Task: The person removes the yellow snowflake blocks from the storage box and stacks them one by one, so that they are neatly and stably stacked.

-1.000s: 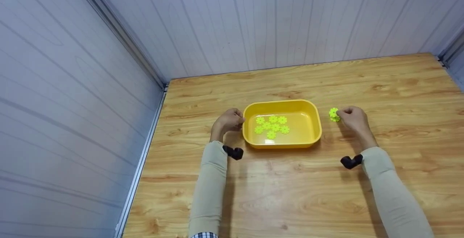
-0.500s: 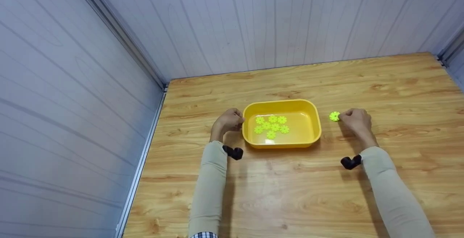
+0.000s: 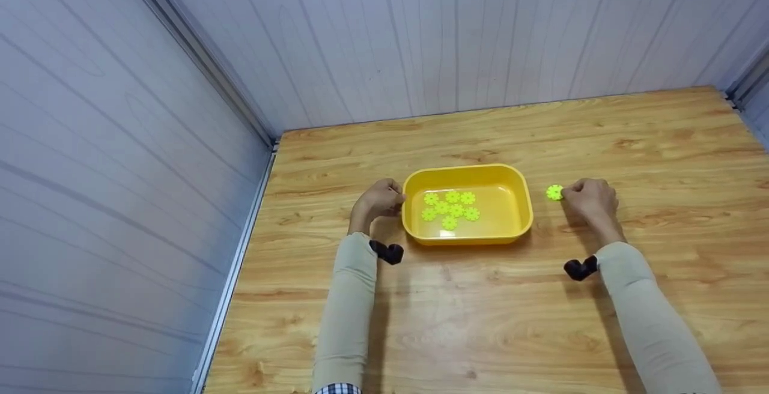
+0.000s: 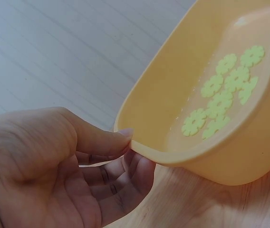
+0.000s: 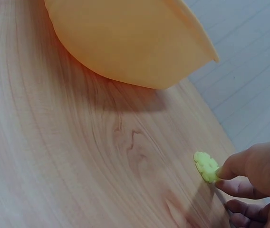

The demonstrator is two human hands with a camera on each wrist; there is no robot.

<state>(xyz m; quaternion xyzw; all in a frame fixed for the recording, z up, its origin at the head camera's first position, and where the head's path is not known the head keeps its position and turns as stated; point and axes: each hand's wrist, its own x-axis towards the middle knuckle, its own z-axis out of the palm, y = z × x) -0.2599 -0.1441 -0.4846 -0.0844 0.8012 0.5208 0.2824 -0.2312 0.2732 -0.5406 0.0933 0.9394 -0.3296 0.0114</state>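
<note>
Centre right: right hand (image 3: pixel 593 198) pinches yellow-green plastic flower disc (image 3: pixel 554 193); left hand (image 3: pixel 379 197) pinches yellow oblong plastic tub (image 3: pixel 465 241). Apparent step: disc-holding; next move likely needs steadiness.

Wood-grained tabletop (image 3: pixel 456 322) with a round-cornered yellow tub (image 3: pixel 501 211) on it.

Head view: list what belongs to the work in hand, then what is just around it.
In use:
rounded rectangular yellow plastic tub, pinched by the left hand
neon-yellow flower-shaped discs inside it
matching disc or discs in the right hand

Just around:
brown wood-grain table
pale panelled walls
black wrist-worn devices
</note>
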